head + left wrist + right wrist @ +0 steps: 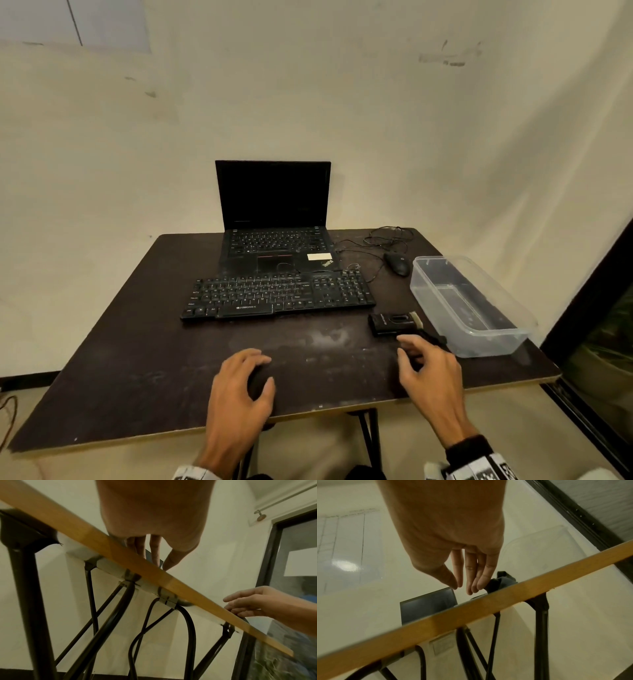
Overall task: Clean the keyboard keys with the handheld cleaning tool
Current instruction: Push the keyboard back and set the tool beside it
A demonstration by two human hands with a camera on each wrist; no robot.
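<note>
A dark, scuffed bench point(144, 342) with a pale wooden edge and black folding legs stands against a cream wall, carrying an open ThinkPad laptop point(274, 219), a black Zebronics keyboard point(277, 294) at centre frame, a wired mouse point(397, 263) and a clear plastic container point(472, 308) at right. Both forearms reach in from the lower edge, palms down over the near bench. The left hand point(241, 380) is loosely arched and holds nothing, while the right hand point(428, 366) has relaxed, spread fingers hovering just before the black handheld cleaning tool point(394, 323), which lies between keyboard and container.
</note>
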